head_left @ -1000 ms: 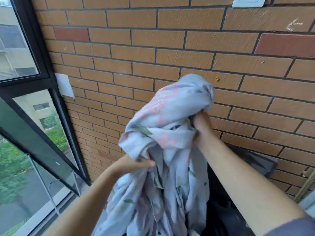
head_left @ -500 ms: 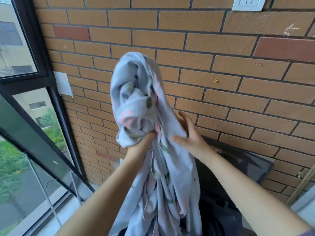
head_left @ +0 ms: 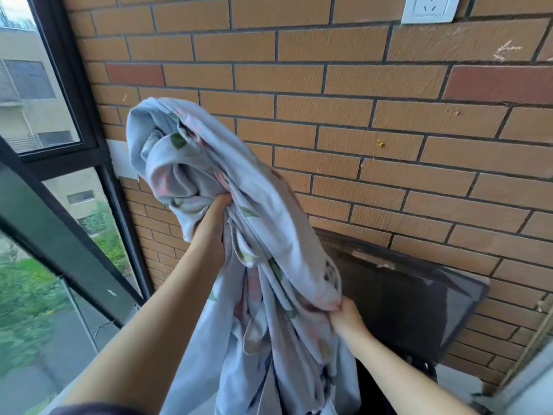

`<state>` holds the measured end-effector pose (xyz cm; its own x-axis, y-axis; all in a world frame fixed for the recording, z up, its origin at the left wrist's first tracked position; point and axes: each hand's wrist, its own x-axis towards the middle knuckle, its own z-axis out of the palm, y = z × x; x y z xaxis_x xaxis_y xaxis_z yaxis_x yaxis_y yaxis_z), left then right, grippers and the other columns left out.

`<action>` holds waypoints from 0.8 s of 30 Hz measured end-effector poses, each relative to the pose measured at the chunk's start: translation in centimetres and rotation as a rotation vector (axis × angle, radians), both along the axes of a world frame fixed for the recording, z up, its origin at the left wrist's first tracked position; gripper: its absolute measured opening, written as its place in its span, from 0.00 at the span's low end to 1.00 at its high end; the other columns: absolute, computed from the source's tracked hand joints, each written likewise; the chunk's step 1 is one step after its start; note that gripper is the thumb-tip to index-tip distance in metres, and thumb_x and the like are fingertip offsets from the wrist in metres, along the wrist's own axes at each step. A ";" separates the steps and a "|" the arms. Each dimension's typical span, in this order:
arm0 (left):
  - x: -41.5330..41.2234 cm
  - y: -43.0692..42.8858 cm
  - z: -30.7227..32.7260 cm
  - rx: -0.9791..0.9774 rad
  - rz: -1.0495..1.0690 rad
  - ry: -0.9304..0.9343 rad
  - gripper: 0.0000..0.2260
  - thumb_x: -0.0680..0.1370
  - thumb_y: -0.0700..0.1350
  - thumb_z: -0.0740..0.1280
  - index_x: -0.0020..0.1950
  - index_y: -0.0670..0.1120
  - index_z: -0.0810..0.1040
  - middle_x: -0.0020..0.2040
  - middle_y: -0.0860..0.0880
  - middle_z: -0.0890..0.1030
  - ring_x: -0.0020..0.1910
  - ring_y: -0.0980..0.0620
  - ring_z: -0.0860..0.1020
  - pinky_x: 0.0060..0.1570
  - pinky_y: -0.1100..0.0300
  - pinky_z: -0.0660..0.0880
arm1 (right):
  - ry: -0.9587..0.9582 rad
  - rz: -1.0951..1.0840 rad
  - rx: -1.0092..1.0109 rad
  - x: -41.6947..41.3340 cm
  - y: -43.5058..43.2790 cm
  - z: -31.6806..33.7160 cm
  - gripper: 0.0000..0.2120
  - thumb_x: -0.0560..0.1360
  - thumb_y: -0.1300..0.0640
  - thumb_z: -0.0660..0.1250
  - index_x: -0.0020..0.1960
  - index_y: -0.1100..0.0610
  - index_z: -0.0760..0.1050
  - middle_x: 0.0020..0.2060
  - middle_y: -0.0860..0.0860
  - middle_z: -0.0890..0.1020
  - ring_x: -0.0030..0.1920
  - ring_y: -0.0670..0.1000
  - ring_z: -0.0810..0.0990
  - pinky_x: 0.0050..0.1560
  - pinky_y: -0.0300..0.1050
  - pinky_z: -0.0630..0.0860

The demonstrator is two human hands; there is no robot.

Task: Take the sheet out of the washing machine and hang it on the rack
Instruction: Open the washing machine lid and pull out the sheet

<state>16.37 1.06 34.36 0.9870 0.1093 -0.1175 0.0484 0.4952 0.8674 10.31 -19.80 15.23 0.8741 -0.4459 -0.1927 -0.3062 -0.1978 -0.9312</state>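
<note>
A brick wall (head_left: 359,121) fills the view, a dark-framed window (head_left: 59,151) at left. A bunched floral sheet (head_left: 269,235) hangs before the wall, left hand (head_left: 211,229) clenched high on it, right hand (head_left: 344,316) gripping lower.

Bare forearms, dark short sleeves (head_left: 89,410)

Bunched pale-blue floral cotton sheet (head_left: 263,235) carried off any surface, gripped by left hand (head_left: 211,229) up high, right hand (head_left: 344,316) lower, tail hanging down.
</note>
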 end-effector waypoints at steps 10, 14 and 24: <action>1.9 1.3 -7.2 0.541 -0.024 -0.094 0.23 0.73 0.46 0.72 0.66 0.44 0.71 0.62 0.51 0.74 0.61 0.52 0.72 0.58 0.64 0.66 | -0.342 -0.207 0.420 0.8 0.0 15.4 0.11 0.79 0.59 0.59 0.40 0.56 0.75 0.37 0.54 0.79 0.38 0.54 0.77 0.44 0.48 0.75; 0.7 0.8 -8.4 0.909 -0.130 -0.383 0.26 0.68 0.50 0.67 0.63 0.42 0.73 0.61 0.49 0.74 0.62 0.53 0.70 0.62 0.65 0.65 | -0.458 -0.188 0.448 2.0 1.8 19.7 0.12 0.80 0.63 0.57 0.41 0.53 0.72 0.37 0.52 0.78 0.36 0.51 0.77 0.45 0.47 0.77; -3.0 -3.0 -7.6 0.600 -0.531 -0.298 0.08 0.75 0.44 0.69 0.49 0.56 0.74 0.46 0.63 0.77 0.44 0.71 0.75 0.43 0.76 0.73 | -0.432 0.206 0.800 2.3 5.2 16.4 0.07 0.74 0.58 0.60 0.39 0.57 0.74 0.35 0.53 0.75 0.39 0.51 0.74 0.49 0.45 0.69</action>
<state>13.38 -1.93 26.77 0.9054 -0.4161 0.0845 -0.1273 -0.0760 0.9890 12.61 -14.57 31.61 0.9887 -0.1489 -0.0152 0.0684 0.5402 -0.8388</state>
